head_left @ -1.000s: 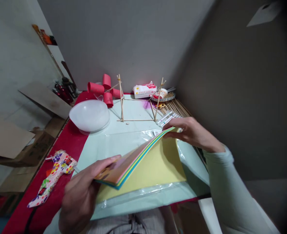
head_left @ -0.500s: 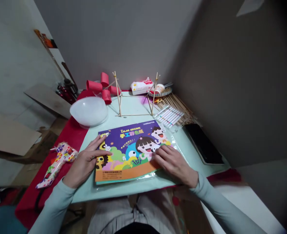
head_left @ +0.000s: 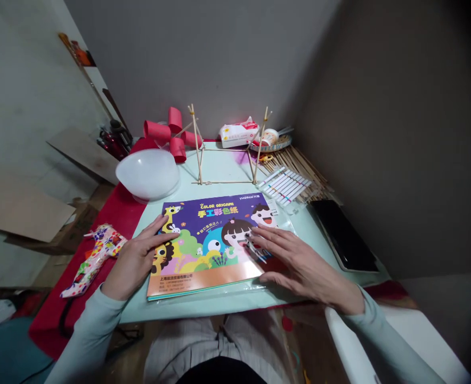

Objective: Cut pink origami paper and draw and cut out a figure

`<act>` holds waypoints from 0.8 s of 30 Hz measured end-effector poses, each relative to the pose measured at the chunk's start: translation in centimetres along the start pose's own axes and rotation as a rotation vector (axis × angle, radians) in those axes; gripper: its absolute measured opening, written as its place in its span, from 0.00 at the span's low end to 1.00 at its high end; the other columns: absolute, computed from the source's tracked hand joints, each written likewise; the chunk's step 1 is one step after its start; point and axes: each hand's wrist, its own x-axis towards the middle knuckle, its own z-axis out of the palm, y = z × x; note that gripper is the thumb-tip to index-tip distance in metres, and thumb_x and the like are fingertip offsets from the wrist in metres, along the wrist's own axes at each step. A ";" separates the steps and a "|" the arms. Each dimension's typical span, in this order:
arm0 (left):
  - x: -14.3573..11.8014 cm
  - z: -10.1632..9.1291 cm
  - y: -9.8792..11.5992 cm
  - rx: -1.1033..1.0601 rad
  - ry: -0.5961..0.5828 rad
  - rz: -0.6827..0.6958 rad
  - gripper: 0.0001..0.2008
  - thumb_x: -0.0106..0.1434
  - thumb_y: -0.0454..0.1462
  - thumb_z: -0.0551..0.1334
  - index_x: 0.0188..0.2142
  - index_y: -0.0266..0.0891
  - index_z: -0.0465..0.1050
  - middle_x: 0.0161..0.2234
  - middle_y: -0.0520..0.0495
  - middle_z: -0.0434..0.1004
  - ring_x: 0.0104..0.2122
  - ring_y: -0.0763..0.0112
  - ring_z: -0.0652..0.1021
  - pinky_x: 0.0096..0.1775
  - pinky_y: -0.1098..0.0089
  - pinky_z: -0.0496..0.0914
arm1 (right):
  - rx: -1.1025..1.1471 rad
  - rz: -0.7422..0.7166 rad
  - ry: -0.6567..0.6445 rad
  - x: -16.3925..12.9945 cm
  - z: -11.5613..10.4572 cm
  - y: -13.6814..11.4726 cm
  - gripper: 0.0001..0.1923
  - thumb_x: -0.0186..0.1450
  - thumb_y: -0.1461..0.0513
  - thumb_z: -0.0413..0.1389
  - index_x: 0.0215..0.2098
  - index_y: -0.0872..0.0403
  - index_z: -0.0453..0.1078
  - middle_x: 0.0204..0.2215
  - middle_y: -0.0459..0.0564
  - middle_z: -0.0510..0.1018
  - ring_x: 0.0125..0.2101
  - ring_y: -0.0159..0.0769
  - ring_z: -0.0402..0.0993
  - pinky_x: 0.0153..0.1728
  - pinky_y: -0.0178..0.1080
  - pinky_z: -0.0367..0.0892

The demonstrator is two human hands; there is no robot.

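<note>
A pack of colored origami paper (head_left: pixel 195 250) with a purple and orange cartoon cover lies on the pale green tabletop in front of me. My left hand (head_left: pixel 135 261) rests on its left edge, fingers stretched out over the cover. Over the right part of the cover is my right hand (head_left: pixel 303 261), fingers extended and apart, thumb near the lower edge. Whether its fingertips press on the paper, I cannot tell. A clear plastic sleeve (head_left: pixel 289 226) shows beneath and to the right of the pack.
Behind the pack stands a wooden stick frame (head_left: pixel 227 183). A white bowl (head_left: pixel 147 173) and red paper tubes (head_left: pixel 157 130) are back left. Markers (head_left: pixel 285 185), bamboo sticks (head_left: pixel 307 173) and a black tablet-like slab (head_left: pixel 343 234) lie right. A patterned wrapped shape (head_left: pixel 95 261) lies left.
My right hand has uncurled from the pack's right side and its fingers now stretch over the cover. The pack has shifted slightly left. My left hand stays on its left edge.
</note>
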 end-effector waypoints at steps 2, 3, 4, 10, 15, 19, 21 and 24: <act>-0.2 0.0 0.1 0.035 0.003 -0.010 0.25 0.60 0.29 0.53 0.52 0.44 0.78 0.66 0.46 0.62 0.64 0.57 0.67 0.61 0.53 0.65 | -0.050 -0.036 -0.020 0.0 1.1 0.5 0.36 0.70 0.48 0.54 0.70 0.56 0.54 0.66 0.61 0.65 0.66 0.53 0.59 0.63 0.60 0.59; -0.3 -0.1 0.2 0.052 0.021 -0.023 0.23 0.62 0.30 0.52 0.53 0.43 0.77 0.66 0.45 0.62 0.63 0.57 0.68 0.61 0.53 0.65 | -0.065 -0.052 -0.036 0.0 1.6 0.7 0.35 0.71 0.49 0.54 0.70 0.56 0.54 0.66 0.61 0.65 0.67 0.52 0.58 0.64 0.61 0.58; -0.5 -0.2 0.4 0.066 0.047 -0.044 0.22 0.65 0.32 0.52 0.54 0.42 0.77 0.65 0.43 0.63 0.62 0.56 0.69 0.61 0.52 0.66 | -0.080 -0.061 -0.040 -0.1 2.1 0.8 0.34 0.72 0.50 0.53 0.70 0.56 0.53 0.66 0.60 0.65 0.67 0.52 0.58 0.64 0.62 0.57; -1.0 -0.8 2.4 0.024 0.207 -0.145 0.17 0.71 0.43 0.55 0.53 0.45 0.76 0.61 0.46 0.72 0.58 0.58 0.75 0.61 0.54 0.68 | -0.067 -0.062 0.063 -0.5 2.5 0.3 0.18 0.74 0.61 0.51 0.61 0.54 0.67 0.59 0.55 0.75 0.61 0.47 0.69 0.62 0.56 0.64; -0.5 -0.7 4.0 -0.236 0.280 -0.273 0.17 0.69 0.47 0.59 0.53 0.47 0.77 0.57 0.48 0.76 0.57 0.59 0.76 0.61 0.56 0.68 | 0.118 0.004 0.192 -0.2 1.6 -0.2 0.14 0.73 0.66 0.49 0.54 0.54 0.70 0.45 0.53 0.82 0.44 0.39 0.80 0.45 0.41 0.75; -0.5 -0.7 4.5 -0.597 0.432 -0.399 0.19 0.71 0.48 0.56 0.55 0.45 0.74 0.56 0.46 0.78 0.56 0.62 0.76 0.60 0.59 0.69 | 0.234 0.292 0.291 0.4 1.0 -0.2 0.11 0.73 0.60 0.50 0.36 0.53 0.72 0.23 0.44 0.74 0.20 0.30 0.67 0.23 0.33 0.64; -0.7 -0.9 4.6 -0.593 0.460 -0.403 0.19 0.71 0.48 0.56 0.55 0.45 0.74 0.56 0.47 0.77 0.56 0.61 0.76 0.60 0.59 0.68 | 0.344 0.434 0.326 0.6 0.9 0.0 0.14 0.73 0.56 0.50 0.32 0.53 0.70 0.21 0.43 0.69 0.19 0.29 0.62 0.21 0.33 0.59; -1.1 -1.1 4.6 -0.312 0.432 -0.386 0.17 0.69 0.49 0.59 0.53 0.49 0.76 0.54 0.51 0.79 0.54 0.61 0.77 0.59 0.59 0.69 | 0.514 0.610 0.449 0.6 1.2 0.6 0.17 0.71 0.52 0.51 0.30 0.53 0.69 0.22 0.43 0.67 0.22 0.31 0.61 0.22 0.33 0.57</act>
